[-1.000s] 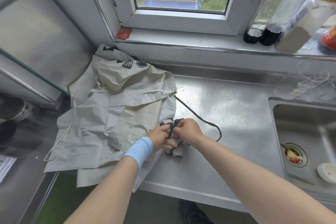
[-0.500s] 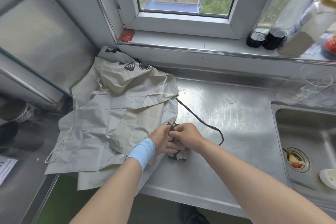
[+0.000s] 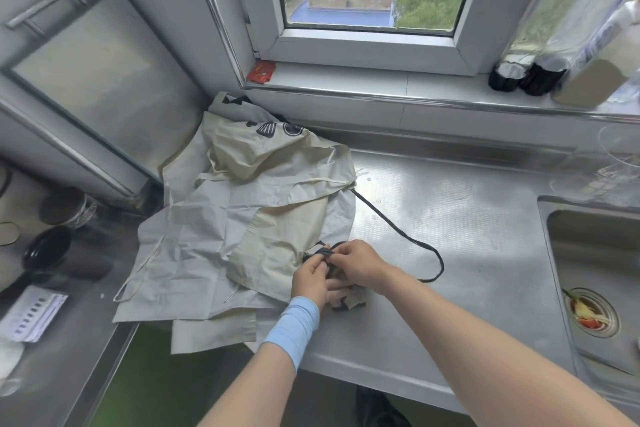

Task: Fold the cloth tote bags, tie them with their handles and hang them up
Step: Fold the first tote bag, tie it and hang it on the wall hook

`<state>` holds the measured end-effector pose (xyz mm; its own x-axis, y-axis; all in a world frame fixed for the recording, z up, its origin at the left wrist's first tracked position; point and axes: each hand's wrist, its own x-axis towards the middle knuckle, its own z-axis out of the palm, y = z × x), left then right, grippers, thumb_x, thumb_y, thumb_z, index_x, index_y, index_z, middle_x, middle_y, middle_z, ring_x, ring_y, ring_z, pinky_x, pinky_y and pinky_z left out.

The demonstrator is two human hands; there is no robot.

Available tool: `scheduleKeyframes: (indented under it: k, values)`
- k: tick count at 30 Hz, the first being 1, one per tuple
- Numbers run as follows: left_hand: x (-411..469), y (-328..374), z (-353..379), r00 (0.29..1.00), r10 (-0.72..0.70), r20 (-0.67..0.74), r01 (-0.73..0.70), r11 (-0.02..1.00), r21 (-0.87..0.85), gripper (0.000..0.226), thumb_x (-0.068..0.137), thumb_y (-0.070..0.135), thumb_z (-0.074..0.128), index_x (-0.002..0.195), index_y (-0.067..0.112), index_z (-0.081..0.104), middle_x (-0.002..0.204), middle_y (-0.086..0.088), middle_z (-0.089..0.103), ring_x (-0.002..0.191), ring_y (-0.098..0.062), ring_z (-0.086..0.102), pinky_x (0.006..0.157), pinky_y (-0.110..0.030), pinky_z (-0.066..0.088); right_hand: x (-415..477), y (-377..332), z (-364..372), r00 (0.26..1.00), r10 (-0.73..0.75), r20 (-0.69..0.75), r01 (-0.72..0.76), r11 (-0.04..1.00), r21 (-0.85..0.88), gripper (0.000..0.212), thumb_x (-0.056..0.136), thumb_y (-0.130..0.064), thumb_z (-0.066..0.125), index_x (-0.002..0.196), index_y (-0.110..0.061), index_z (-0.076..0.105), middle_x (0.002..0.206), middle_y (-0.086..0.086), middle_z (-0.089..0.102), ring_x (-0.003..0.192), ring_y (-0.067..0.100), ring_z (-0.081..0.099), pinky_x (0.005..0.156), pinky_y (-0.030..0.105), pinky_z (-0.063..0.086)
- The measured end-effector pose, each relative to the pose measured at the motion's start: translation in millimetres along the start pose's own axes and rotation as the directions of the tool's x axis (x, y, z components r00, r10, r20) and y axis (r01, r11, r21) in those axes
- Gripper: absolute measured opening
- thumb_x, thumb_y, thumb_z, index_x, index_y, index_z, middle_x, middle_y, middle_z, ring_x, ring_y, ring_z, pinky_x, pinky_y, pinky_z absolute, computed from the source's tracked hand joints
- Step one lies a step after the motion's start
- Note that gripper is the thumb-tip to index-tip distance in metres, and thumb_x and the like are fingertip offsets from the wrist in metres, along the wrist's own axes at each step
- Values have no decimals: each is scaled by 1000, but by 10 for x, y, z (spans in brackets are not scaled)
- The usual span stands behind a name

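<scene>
Both hands are down on one small folded bag [image 3: 349,303] at the near edge of the tabletop [image 3: 467,253], close together and touching. The left hand [image 3: 310,276] pinches the black handle strap [image 3: 381,215] just above the bundle, and the right hand [image 3: 360,263] curls onto the same stretch of strap from the other side. A second ago the strap lay wound across the fingers; now it is drawn into a short pinched length between them. I judge that the knot is being pulled snug (not finished, since a long loop of strap lies loose on the tabletop to the right, much as it did before). Hanging is yet to come. The pile of unfolded cream bags [image 3: 242,218] just left of the hands has not moved.
</scene>
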<state>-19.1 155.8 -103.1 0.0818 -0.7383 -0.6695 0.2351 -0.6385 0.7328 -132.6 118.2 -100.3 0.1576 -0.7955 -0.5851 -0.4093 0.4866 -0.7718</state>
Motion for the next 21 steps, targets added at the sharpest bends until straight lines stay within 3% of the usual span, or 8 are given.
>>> scheduleKeyframes:
  k: [3, 6, 10, 13, 16, 19, 21]
  values:
    - [20, -2, -57, 1000, -5, 17, 5, 1000, 15, 25, 103, 8, 38, 106, 11, 63, 110, -20, 69, 86, -39, 71, 59, -38, 60, -20, 28, 3, 999, -45, -28, 44, 998, -39, 22, 95, -13, 55, 82, -11, 73, 71, -2, 67, 65, 9, 58, 58, 17, 45]
    - [45, -37, -70, 999, 20, -34, -20, 1000, 17, 16, 100, 7, 44, 102, 3, 60, 107, -24, 69, 86, -41, 71, 68, -46, 60, -28, 37, 26, 995, -76, -69, 67, 990, -125, 22, 94, -15, 55, 84, -16, 74, 75, -4, 70, 71, 10, 62, 63, 19, 46]
    - [5, -27, -51, 999, 31, -12, -31, 999, -29, 10, 102, 8, 40, 101, 6, 50, 102, -20, 69, 77, -34, 72, 63, -41, 60, -84, 10, 26, 959, -181, -220, 124, 960, -252, 18, 86, -14, 59, 95, -29, 62, 82, -8, 69, 79, 11, 65, 71, 27, 52]
    - [-11, 5, -60, 999, 21, 38, -20, 1000, -18, 10, 103, 11, 39, 103, 8, 48, 100, -19, 68, 75, -31, 71, 64, -41, 60, -109, 12, 35, 946, -261, -194, 165, 899, -405, 22, 84, -15, 55, 94, -32, 65, 84, -8, 69, 79, 15, 64, 70, 30, 52]
    - [20, 19, -81, 999, 6, 48, -6, 1000, 9, 8, 102, 11, 44, 102, 9, 52, 103, -23, 66, 80, -30, 68, 65, -43, 59, -141, 31, 65, 948, -295, -117, 197, 837, -510, 23, 80, -30, 55, 92, -28, 74, 86, -7, 69, 80, 14, 63, 70, 29, 52]
    - [-7, 60, -86, 998, -3, 62, 4, 1000, -16, 10, 102, 13, 45, 102, 12, 55, 107, -22, 66, 81, -30, 70, 65, -42, 60, -119, 81, 43, 945, -308, -109, 209, 826, -524, 16, 81, -37, 62, 81, -25, 73, 82, -6, 65, 75, 14, 60, 67, 31, 50]
    - [-42, 92, -69, 995, -9, 96, 16, 997, -81, 18, 103, 14, 42, 114, 21, 54, 111, -18, 66, 77, -29, 72, 63, -42, 59, -96, 96, 32, 950, -283, -132, 185, 851, -492, 17, 81, -34, 66, 72, -21, 72, 73, -4, 66, 69, 15, 61, 65, 34, 51]
